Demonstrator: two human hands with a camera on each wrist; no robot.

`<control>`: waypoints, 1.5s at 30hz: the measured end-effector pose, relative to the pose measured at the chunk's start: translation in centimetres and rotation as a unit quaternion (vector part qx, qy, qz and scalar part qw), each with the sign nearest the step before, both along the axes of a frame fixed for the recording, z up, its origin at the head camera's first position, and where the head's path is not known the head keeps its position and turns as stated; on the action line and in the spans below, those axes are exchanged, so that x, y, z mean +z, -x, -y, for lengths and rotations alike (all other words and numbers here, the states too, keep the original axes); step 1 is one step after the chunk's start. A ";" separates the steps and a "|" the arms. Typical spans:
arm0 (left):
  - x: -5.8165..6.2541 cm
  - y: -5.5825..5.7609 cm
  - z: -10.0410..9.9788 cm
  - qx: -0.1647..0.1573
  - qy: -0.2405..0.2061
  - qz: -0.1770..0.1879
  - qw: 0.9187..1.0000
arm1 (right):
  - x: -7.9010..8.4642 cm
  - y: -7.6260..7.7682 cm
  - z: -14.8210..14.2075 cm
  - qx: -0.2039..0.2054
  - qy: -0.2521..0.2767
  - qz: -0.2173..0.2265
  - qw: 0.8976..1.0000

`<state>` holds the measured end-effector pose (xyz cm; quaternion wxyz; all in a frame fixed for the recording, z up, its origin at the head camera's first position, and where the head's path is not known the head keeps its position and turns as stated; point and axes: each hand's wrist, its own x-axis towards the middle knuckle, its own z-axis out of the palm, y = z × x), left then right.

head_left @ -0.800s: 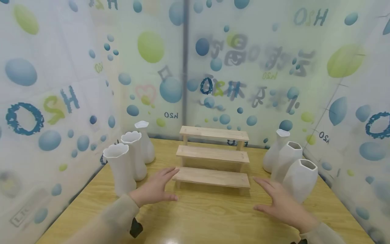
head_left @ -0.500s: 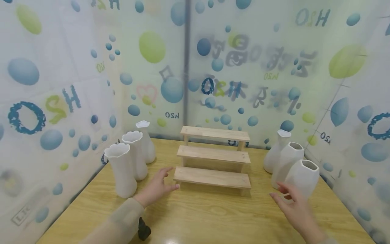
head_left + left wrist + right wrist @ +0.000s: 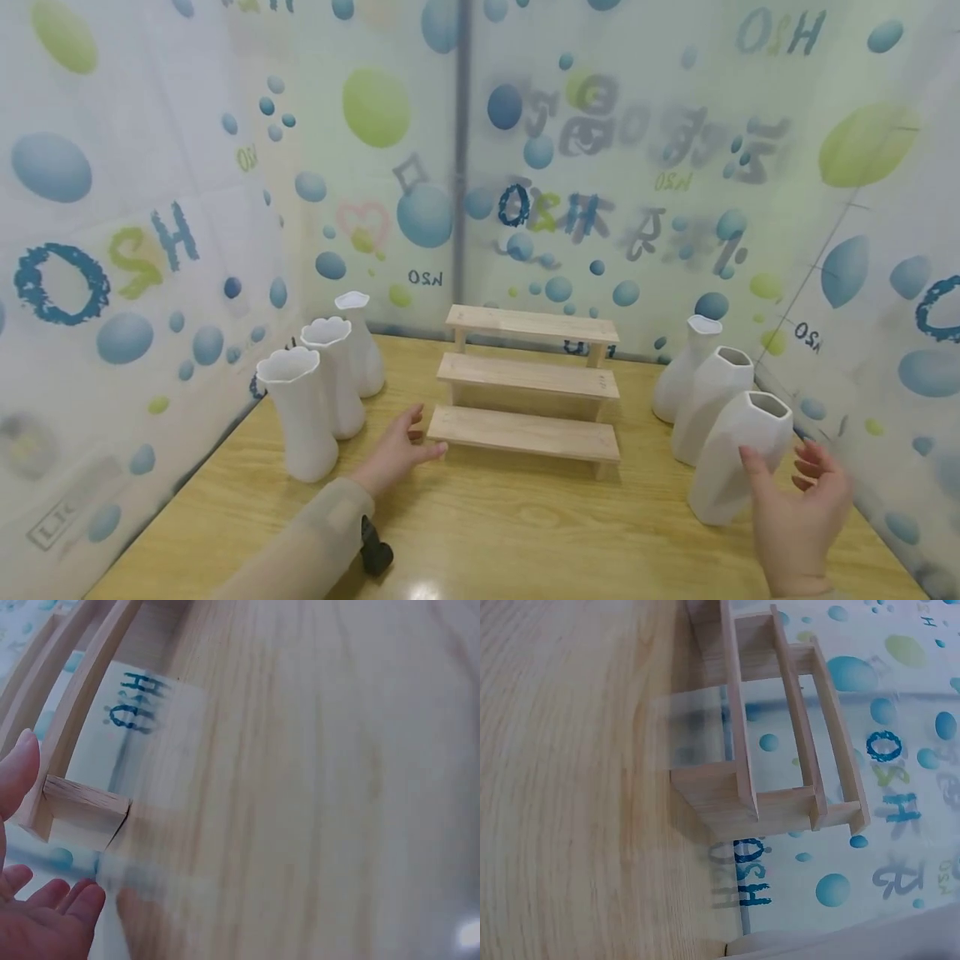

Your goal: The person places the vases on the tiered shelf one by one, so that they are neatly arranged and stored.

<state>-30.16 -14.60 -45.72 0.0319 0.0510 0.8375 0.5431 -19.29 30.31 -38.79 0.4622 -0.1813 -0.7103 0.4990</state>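
Observation:
A three-step wooden shelf (image 3: pixel 525 433) stands mid-table, also seen in the right wrist view (image 3: pixel 780 750). My left hand (image 3: pixel 420 433) rests open on the table at the left end of the lowest step, fingers relaxed; its fingertips (image 3: pixel 16 769) lie by the step's leg (image 3: pixel 75 814). My right hand (image 3: pixel 783 467) is raised and open, cupped beside the nearest white faceted vase (image 3: pixel 738 454), thumb in front of its side and fingers to its right. Whether it touches the vase I cannot tell.
Two more white vases (image 3: pixel 712 400) (image 3: pixel 686 367) stand behind the near right one. Three white scallop-rimmed vases (image 3: pixel 300 417) (image 3: pixel 333 375) (image 3: pixel 360 342) line the left side. Printed bubble curtains wall in the wooden table (image 3: pixel 510 533) on three sides.
My right hand has left the table in front of the shelf and swung right and up to the nearest right vase. My left hand has drawn back slightly at the lowest step's left end.

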 end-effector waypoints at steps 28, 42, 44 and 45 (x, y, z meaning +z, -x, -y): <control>-1.8 2.3 0.5 -0.081 -0.151 0.051 0.984 | 0.3 2.5 -4.8 0.333 0.211 0.161 0.905; -2.1 2.4 0.7 -0.073 -0.152 0.059 0.984 | 0.1 2.4 -5.3 0.342 0.164 0.215 0.900; -2.1 2.4 0.7 -0.076 -0.153 0.058 0.984 | 0.1 2.4 -5.5 0.336 0.151 0.221 0.903; -2.1 2.4 0.8 -0.076 -0.151 0.056 0.984 | 0.1 2.4 -5.5 0.334 0.144 0.221 0.905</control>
